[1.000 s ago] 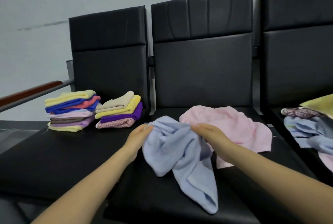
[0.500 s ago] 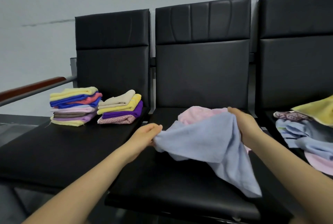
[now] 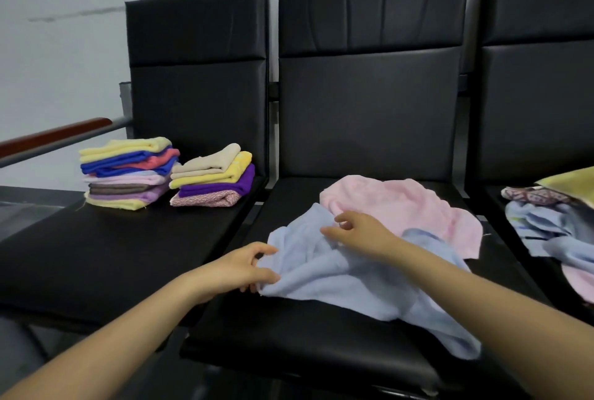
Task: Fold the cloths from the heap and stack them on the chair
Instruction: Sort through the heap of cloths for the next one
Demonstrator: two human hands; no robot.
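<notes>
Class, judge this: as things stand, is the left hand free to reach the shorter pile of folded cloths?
Probably not yet: the left hand pinches the blue cloth. The seat toward the shorter pile lies bare.

Blue cloth (image 3: pixel 337 274), earlier held stretched in the air, now lies on the seat (image 3: pixel 289 335); right hand (image 3: pixel 360 234) has released its corner.

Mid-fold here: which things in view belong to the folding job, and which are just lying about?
Part of the job:
- light blue cloth, pinched by left hand, right hand on it
- pink cloth beneath it
- two folded stacks on the left chair
- heap on the right chair

Just lying about:
- wooden armrest
- grey wall
</notes>
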